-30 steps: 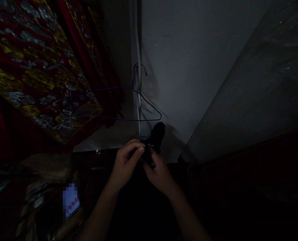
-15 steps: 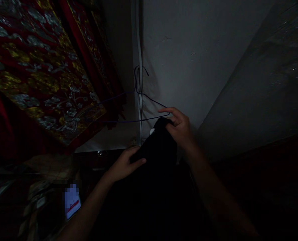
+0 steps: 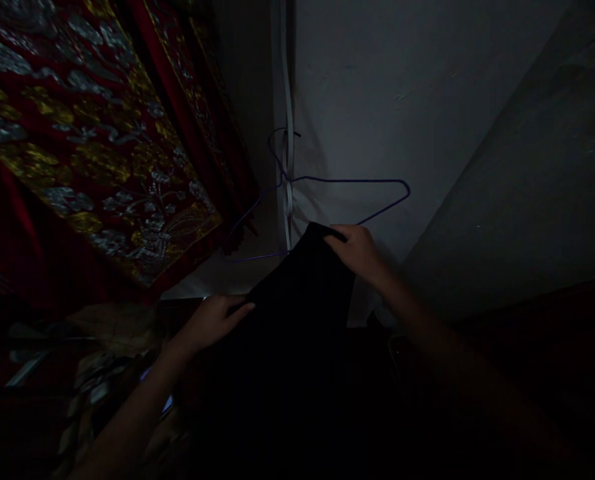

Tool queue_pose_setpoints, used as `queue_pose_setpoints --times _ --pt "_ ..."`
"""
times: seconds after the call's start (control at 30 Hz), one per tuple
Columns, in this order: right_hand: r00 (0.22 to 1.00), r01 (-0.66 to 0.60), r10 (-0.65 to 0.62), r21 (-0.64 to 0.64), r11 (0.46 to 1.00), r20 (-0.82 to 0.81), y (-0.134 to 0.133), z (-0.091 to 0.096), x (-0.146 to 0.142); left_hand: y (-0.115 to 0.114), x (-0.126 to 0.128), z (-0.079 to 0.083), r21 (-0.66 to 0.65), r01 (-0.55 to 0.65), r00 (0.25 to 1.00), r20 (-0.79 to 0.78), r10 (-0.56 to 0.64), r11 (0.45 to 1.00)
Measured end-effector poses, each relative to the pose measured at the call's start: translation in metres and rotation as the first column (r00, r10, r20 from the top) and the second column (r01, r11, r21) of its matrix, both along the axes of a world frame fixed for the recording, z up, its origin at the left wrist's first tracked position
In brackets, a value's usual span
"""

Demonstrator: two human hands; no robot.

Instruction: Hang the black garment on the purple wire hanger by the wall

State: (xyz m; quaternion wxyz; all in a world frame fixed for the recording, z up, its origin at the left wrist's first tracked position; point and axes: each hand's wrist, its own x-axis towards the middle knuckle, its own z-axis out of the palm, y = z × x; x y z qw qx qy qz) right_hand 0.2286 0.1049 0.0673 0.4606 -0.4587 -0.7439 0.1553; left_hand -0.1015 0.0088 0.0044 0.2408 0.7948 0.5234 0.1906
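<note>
A black garment (image 3: 297,313) hangs between my hands, its top edge stretched at a slant; its exact kind is lost in the dark. My left hand (image 3: 220,319) pinches that edge at the lower left, thumb on the near side. Higher up on the right, my right hand (image 3: 355,248) grips the other corner, fingers behind the cloth. Just behind and above the garment is a thin purple wire hanger (image 3: 352,180), its hook by a pale vertical cable. The cloth hides part of the hanger's lower bar.
A red cloth with gold and silver decoration (image 3: 102,153) hangs at the left. The pale cable (image 3: 288,80) runs down the grey wall (image 3: 402,87). Partly behind my left forearm, a lit phone screen (image 3: 167,403) lies among dim clutter at the lower left.
My left hand has moved left, spreading the garment's edge wider. My right hand's fingers have closed down on the cloth, away from the hanger's end. The hanger has swung round, its right end farther right.
</note>
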Motion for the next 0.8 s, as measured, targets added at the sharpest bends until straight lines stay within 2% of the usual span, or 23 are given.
queue_pose_setpoints --times 0.07,0.1,0.17,0.23,0.33,0.43,0.53,0.6,0.67,0.73,0.8 --pt "1.0 -0.004 0.004 0.023 1.0 0.027 -0.011 0.008 0.004 0.008 -0.018 0.005 0.031 0.017 0.994 -0.111 -0.013 0.999" --pt "0.999 -0.012 0.011 0.023 1.0 0.034 -0.015 0.012 0.004 0.012 -0.025 0.009 0.078 0.0 0.993 -0.118 0.01 0.997" --pt "1.0 -0.019 0.019 -0.003 1.0 0.017 -0.019 0.016 0.004 0.02 -0.036 0.021 0.219 -0.071 0.995 -0.058 0.085 0.973" --pt "0.999 -0.006 0.004 -0.056 0.998 -0.033 -0.019 0.017 0.001 0.025 -0.039 0.038 0.365 -0.151 0.988 0.043 0.146 0.919" --pt "0.993 -0.004 -0.012 -0.134 0.991 -0.121 -0.018 0.012 -0.007 0.032 -0.024 0.069 0.508 -0.198 0.979 0.154 0.137 0.838" --pt "0.983 -0.093 0.061 -0.183 0.979 -0.171 -0.022 0.005 -0.017 0.046 0.002 0.095 0.573 -0.188 0.975 0.21 0.079 0.798" --pt "0.984 -0.155 0.143 -0.107 0.982 -0.106 -0.025 0.004 -0.016 0.068 0.019 0.109 0.591 -0.173 0.979 0.19 0.072 0.788" --pt "0.996 -0.056 0.058 0.037 0.998 -0.071 -0.019 0.009 -0.004 0.08 0.021 0.113 0.591 -0.15 0.988 0.126 0.093 0.792" --pt "0.985 0.141 -0.121 0.169 0.975 -0.126 -0.007 0.016 0.015 0.086 0.018 0.115 0.588 -0.14 0.99 0.084 0.112 0.796" --pt "0.952 0.276 -0.238 0.2 0.94 -0.194 0.009 0.023 0.035 0.086 0.013 0.116 0.597 -0.125 0.992 0.072 0.102 0.792" --pt "0.952 0.268 -0.239 0.147 0.952 -0.191 0.022 0.031 0.054 0.084 0.008 0.118 0.62 -0.12 0.993 0.063 0.103 0.776"
